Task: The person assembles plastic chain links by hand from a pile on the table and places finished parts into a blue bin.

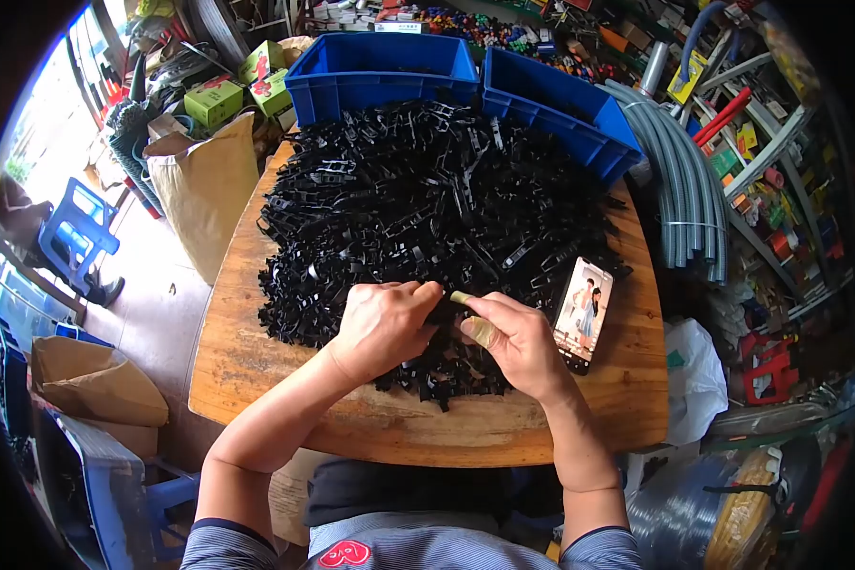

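A wide heap of black plastic parts point(380, 204) covers much of the wooden table point(256, 385). Over its near edge, my left hand point(387, 328) is closed, knuckles up, with its fingertips curled out of sight. Close on its right is my right hand point(518, 342), thumb and index finger bent toward the left hand and wearing yellowish finger covers. Between the two sets of fingertips a little of a black plastic part shows; its exact shape is mostly hidden and blends into the dark heap. Small black pieces lie below both hands.
Two blue bins, a left one point(385, 90) and a right one point(556, 119), stand behind the heap. A phone point(581, 313) lies on the table's right side. Left of the table is a large paper sack point(204, 195); to the right hang grey coiled tubes point(684, 190). A blue stool point(78, 228) stands far left.
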A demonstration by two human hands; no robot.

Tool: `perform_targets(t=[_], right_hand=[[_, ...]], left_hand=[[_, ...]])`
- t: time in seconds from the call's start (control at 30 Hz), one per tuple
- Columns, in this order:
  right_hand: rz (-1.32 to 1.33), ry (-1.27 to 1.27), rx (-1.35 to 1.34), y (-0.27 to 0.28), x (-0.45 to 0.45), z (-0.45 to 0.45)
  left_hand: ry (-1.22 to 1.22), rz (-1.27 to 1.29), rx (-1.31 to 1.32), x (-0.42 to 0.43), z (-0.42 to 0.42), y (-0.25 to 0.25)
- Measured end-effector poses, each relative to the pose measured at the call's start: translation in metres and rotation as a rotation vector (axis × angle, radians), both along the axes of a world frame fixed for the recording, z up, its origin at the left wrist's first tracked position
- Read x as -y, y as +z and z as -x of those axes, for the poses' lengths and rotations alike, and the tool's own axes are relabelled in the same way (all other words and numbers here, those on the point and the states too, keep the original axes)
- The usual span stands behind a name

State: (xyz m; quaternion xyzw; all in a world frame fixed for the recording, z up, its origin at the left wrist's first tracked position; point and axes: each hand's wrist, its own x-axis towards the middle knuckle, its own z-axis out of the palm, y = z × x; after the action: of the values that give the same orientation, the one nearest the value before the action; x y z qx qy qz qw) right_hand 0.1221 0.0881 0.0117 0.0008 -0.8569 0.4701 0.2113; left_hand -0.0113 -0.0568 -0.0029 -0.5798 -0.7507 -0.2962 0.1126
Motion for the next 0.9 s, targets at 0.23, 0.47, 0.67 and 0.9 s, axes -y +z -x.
perform_targets(t=[0.23, 0.47, 0.67, 0.9], right_hand=[[-0.345, 0.020, -0.099, -0.002, 0.001, 0.001], [-0.284, -0.043, -0.152, -0.001, 0.010, 0.003], [-0.789, -0.089, -0.237, -0.008, 0.016, 0.001], [-1.068, -0.092, -0.091, -0.017, 0.028, 0.000]], left_hand=[[-0.017, 0.059, -0.178, 0.002, 0.000, -0.002], [0.053, 0.032, 0.006, 0.004, -0.007, 0.007], [0.038, 0.156, 0.140, 0.002, -0.007, 0.003], [0.164, 0.312, 0.058, 0.003, -0.020, -0.002]])
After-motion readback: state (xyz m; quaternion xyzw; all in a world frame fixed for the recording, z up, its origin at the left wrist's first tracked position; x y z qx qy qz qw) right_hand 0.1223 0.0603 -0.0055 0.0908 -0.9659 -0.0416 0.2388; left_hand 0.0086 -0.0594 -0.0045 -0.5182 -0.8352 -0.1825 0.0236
